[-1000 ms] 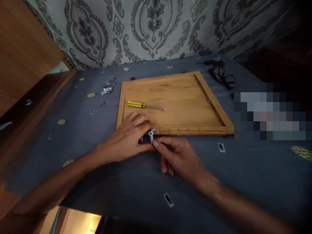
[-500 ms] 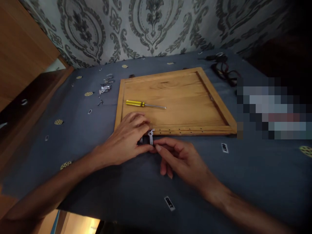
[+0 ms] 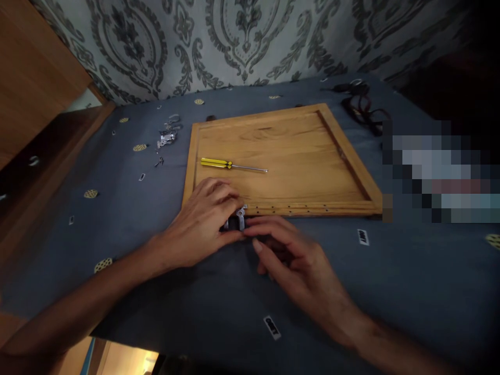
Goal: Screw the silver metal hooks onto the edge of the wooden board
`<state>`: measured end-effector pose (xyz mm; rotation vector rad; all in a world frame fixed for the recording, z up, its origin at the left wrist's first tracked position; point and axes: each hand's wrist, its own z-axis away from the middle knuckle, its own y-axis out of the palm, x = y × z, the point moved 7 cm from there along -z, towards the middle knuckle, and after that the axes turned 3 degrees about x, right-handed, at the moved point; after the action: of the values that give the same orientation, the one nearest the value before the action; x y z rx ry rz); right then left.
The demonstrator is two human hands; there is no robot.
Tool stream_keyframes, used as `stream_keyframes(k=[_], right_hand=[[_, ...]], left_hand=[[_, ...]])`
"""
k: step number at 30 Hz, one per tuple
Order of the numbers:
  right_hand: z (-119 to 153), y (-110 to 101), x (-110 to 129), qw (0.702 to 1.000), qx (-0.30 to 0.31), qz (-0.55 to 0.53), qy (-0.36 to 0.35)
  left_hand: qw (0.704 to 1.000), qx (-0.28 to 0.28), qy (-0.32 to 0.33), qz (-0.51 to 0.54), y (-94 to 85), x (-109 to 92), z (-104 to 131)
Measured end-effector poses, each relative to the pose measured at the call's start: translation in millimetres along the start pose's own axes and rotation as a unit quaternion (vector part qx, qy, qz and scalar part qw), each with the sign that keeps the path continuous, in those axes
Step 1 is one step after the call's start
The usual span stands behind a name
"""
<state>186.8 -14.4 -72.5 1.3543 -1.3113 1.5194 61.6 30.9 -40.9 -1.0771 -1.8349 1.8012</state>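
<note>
A metal cabinet hinge point(image 3: 241, 219) lies at the near edge of a framed wooden panel point(image 3: 297, 151). My left hand point(image 3: 205, 216) is closed on the hinge, its thumb below and fingers over the panel's edge, hiding much of the metal. Close by on the right, my right hand point(image 3: 291, 255) has its thumb parted from its fingers; the fingertips reach the hinge's end, and whether they touch it I cannot tell. Small dark holes run along the near frame rail to the right. On the panel rests a yellow-handled screwdriver point(image 3: 216, 163), its shaft pointing right.
Several metal hinges point(image 3: 167, 136) and a few small screws point(image 3: 159, 162) lie on the blue patterned cloth point(image 3: 128, 208) to the left. Dark-framed glasses point(image 3: 365, 114) sit beyond the panel's far right corner. A patterned curtain point(image 3: 242, 41) hangs behind, and wooden furniture point(image 3: 39, 57) stands at left.
My right thumb has drawn away from the index finger, opening the earlier pinch beside the hinge. My left hand stays on the hinge. The view has shifted slightly.
</note>
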Motion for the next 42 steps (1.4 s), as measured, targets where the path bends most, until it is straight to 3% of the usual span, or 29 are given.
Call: stream_keyframes(k=[12,18,25,31,37,42], right_hand=[[2,2,9,0.998,0.016,0.045,-0.043],[2,-6,13,0.986,-0.015,0.149,-0.067],[-4,-9,20,0.913,-0.032,0.351,-0.206],[-6,1,20,0.847,0.003,0.464,-0.258],[-5,4,19,0.816,-0.001,0.504,-0.284],[-5,6,18,0.811,0.012,0.514,-0.279]], left_hand=[[1.0,-0.001,0.016,-0.006,-2.4,-5,0],[1.0,0.011,-0.007,-0.005,-1.4,-4,-2],[1.0,0.014,-0.01,-0.008,-0.2,-5,-1],[1.0,0.011,-0.019,-0.01,1.7,-3,0],[1.0,0.017,-0.025,-0.008,0.7,-5,-1],[0.999,0.011,-0.028,-0.014,-0.9,-5,-2]])
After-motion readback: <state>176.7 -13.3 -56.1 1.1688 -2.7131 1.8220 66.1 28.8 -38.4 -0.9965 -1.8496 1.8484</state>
